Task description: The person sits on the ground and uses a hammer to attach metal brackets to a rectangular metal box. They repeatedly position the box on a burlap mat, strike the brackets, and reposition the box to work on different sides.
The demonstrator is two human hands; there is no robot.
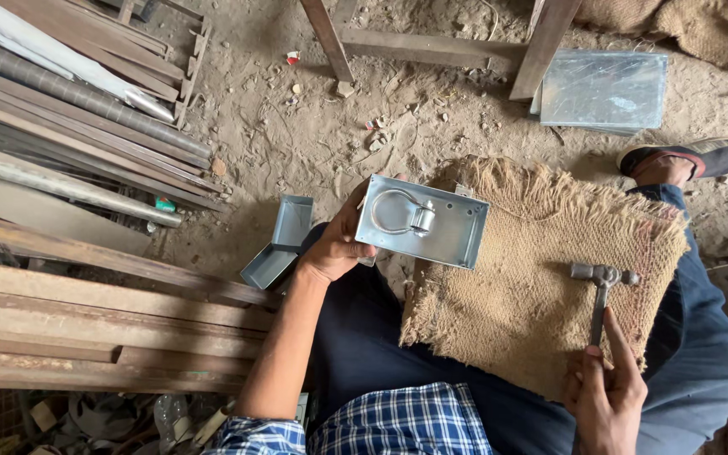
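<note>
- Sandy, littered ground (313, 126) filled the head view, with a person seated on it, legs in dark trousers stretched forward.
- A burlap mat (532, 278) lay across the person's lap and serves as the landmark for what follows.
- At the mat's upper left corner, the left hand (339, 248) gripped a grey sheet-metal box (423, 221) by its left end, fingers curled around the edge; the box's far end reached over the mat.
- A metal ring handle (398, 211) sat on the box's upward face, lying flat against it.
- At the mat's lower right edge, the right hand (604, 396) was closed around the shaft of a hammer (602, 291), whose steel head hung over the mat's right part; whether it touched the cloth could not be told.
- Left of the mat, near the left wrist, an open grey metal tray (278, 244) rested on the ground.
- Farther left of the mat, long pipes and wooden beams (69, 135) were stacked.
- Beyond the mat's top right corner, a flat metal sheet (604, 88) lay beside wooden legs (541, 42).
- Right of the mat's top edge, a sandalled foot (693, 158) showed.
</note>
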